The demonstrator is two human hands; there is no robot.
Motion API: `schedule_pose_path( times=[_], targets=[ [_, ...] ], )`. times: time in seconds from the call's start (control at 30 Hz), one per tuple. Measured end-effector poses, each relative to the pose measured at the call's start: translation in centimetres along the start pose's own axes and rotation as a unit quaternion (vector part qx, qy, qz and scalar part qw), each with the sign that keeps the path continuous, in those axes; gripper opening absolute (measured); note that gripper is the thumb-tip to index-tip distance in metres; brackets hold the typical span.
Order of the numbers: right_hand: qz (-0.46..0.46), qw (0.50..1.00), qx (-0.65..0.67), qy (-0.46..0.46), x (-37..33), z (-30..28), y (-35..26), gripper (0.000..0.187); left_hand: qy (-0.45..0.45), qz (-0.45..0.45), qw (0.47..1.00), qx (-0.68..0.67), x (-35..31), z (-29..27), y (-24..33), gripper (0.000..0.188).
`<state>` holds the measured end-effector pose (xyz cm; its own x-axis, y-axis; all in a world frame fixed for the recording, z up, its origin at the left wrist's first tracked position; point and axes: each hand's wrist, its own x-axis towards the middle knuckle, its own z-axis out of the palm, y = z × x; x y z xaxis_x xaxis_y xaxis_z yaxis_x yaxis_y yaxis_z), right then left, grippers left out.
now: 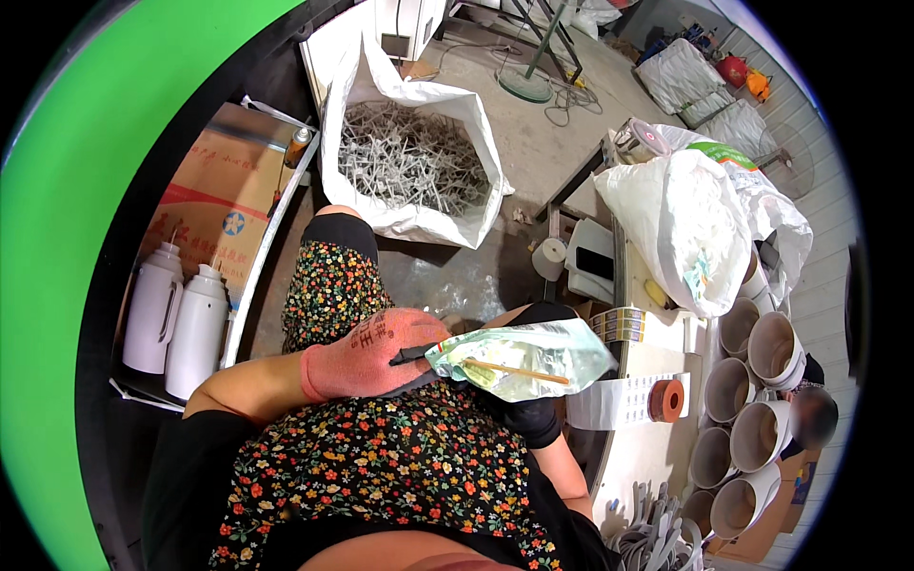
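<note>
My left hand [371, 354], in a pink-red work glove with dark fingertips, is closed on the near end of a pale green, see-through plastic bag [571, 343] above my lap. A thin brown stick [519, 371] lies slantwise across the bag; whether it is inside or on top I cannot make out. Beneath the bag is my right hand [526, 417], in black, and the bag hides its fingers. To the right of the bag lie a sheet of white labels [609, 404] and a reddish-brown tape roll [666, 401] on the table.
A white sack [493, 205] of thin grey-white pieces stands on the floor ahead. White thermos flasks [196, 328] and a cardboard box [205, 205] are at left. The right-hand table [624, 476] bears several tubs [762, 438], a stuffed white bag [666, 209] and grey straps [657, 533]. Another person [814, 417] is beyond.
</note>
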<state>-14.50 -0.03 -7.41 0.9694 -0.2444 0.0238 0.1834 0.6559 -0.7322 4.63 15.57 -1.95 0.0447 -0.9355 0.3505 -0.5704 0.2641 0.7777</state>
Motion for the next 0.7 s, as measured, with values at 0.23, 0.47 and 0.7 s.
schedule_pose_path(
  times=[0.23, 0.47, 0.7],
  targets=[
    [0.030, 0.999, 0.030, 0.005, -0.1, -0.5, 0.1, 0.057, -0.007, -0.012, 1.000, -0.003, 0.0, -0.1, 0.1, 0.026],
    [0.033, 0.997, 0.068, 0.001, -0.1, -0.2, -0.1, 0.054, -0.006, -0.021, 1.000, -0.012, 0.1, -0.4, 0.7, 0.025],
    [0.024, 0.999, 0.021, -0.022, 0.0, -1.1, 0.5, 0.052, 0.003, -0.017, 1.000, -0.021, 0.2, -0.6, 1.2, 0.024]
  ],
)
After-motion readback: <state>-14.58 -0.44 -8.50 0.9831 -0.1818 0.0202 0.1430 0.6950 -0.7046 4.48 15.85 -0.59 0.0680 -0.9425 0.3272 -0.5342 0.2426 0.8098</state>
